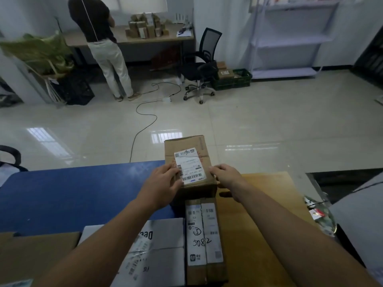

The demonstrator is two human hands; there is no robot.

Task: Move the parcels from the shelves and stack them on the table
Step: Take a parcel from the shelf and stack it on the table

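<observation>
You are at the placing step: your left hand [163,181] and right hand [226,176] hold a brown parcel [183,145] between them at the far edge of the counter [62,193]. The left fingers [172,169] lie over the top by its white label. The right fingers [215,169] curl over the top's right edge, so both hands are clamped on it. You cannot tell yet whether its base rests fully on the counter.

Just on your side of the fingers lies a long parcel [204,241], end-on to the held one, with a grey parcel [165,255] beside it under your left forearm.

The next move probably calls for settling the box square and close against the long parcel, well in from the far edge. Then let the fingers come apart. The white shelves [290,41] stand well beyond your right fingers, across the floor.
</observation>
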